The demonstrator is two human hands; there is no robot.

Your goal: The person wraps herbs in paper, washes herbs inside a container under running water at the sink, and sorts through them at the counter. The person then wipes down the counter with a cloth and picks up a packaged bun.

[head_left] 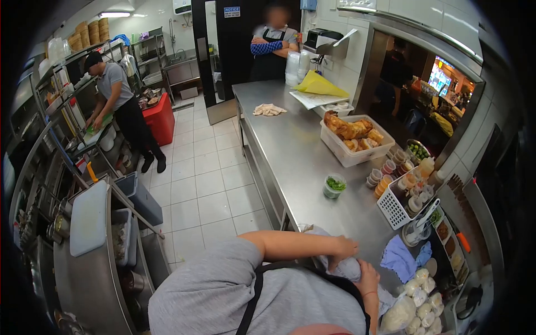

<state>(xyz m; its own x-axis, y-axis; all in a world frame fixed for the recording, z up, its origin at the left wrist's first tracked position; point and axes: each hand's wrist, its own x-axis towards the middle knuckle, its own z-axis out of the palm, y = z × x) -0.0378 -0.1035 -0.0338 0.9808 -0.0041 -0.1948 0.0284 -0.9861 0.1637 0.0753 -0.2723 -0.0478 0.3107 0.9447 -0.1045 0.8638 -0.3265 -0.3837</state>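
Observation:
My left hand [341, 251] reaches across the near edge of the steel counter, its fingers curled onto a pale grey cloth-like bundle [349, 269]. Close beside it, my right hand [367, 277] wraps the bundle's other side. Whether it is cloth or wrapping, and what is inside, I cannot tell. A blue cloth [397, 258] lies to the right of my hands. Beyond them stands a clear tub of chopped green herbs [334, 186]. Several white round pieces in plastic bags [422, 301] sit at the lower right.
Along the counter [279, 151] are a container of roasted meat [357, 139], a white basket of bottles [397, 206], lidded sauce cups [385, 181] and a pale cloth [269, 109]. One co-worker [114, 95] works at the left shelves; another person [273, 50] stands with folded arms.

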